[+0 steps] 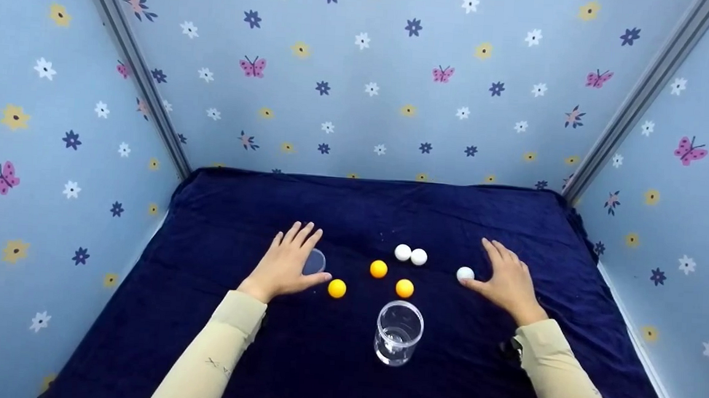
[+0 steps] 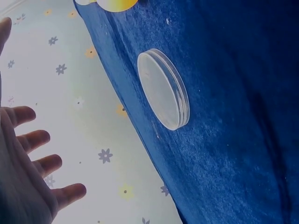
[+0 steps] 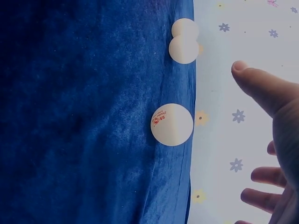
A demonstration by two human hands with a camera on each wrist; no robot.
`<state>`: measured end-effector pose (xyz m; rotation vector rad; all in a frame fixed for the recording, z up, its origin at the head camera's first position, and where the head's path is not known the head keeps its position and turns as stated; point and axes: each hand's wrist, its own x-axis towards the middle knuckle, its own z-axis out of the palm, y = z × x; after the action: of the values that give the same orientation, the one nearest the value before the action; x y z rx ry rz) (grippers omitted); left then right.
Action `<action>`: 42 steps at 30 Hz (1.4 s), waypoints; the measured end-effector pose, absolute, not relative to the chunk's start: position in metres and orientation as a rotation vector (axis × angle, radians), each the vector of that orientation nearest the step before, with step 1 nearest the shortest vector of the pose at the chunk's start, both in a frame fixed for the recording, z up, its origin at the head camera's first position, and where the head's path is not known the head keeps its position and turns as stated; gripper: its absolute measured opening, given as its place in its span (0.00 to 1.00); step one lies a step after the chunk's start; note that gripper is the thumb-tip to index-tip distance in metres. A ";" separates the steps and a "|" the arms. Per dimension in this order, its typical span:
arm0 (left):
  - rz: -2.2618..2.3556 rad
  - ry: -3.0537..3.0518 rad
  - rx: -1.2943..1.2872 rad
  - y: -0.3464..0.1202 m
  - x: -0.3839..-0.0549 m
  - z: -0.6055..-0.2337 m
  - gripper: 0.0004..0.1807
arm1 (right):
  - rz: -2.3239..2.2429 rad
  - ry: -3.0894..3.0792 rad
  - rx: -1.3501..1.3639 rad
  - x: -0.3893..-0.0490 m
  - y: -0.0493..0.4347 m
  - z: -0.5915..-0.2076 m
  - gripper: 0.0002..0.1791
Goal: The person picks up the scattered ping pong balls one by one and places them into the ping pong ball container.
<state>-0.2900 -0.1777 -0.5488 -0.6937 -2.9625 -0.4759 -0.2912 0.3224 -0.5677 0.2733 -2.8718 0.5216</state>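
Note:
My left hand (image 1: pixel 284 263) is held with spread fingers above a round clear lid (image 2: pixel 163 91), partly hiding it in the head view. An orange ping-pong ball (image 1: pixel 336 289) lies just right of that thumb. On the other side my right hand (image 1: pixel 507 283) stretches out its fingers, its thumb overlapping a white ping-pong ball (image 3: pixel 172 124) with red print in the head view. Both palms hold nothing. Between the hands lie two more orange balls (image 1: pixel 378 269) and a pair of white balls (image 1: pixel 411 255) side by side. Nearer me stands a clear plastic jar (image 1: pixel 398 334), its mouth uncovered.
A dark blue cloth (image 1: pixel 329 210) with soft folds covers the table. Flowered light-blue walls (image 1: pixel 350 69) rise at the back and both sides, with grey metal posts (image 1: pixel 641 96) at the corners.

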 end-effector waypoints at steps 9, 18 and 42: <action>-0.551 -2.925 -0.788 -0.172 -0.288 -0.550 0.52 | 0.595 -2.794 0.306 -0.290 0.323 -0.572 0.57; -0.641 -2.863 -0.845 -0.169 -0.287 -0.555 0.49 | 0.706 -2.727 0.296 -0.292 0.322 -0.578 0.52; -0.879 -2.763 -0.935 -0.146 -0.277 -0.564 0.44 | 0.919 -2.684 0.239 -0.288 0.317 -0.581 0.48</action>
<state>-0.2774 -0.1460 -0.5636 -0.9348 -2.7633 -0.8788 -0.2876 0.3173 -0.5814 0.2391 -2.6838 0.9187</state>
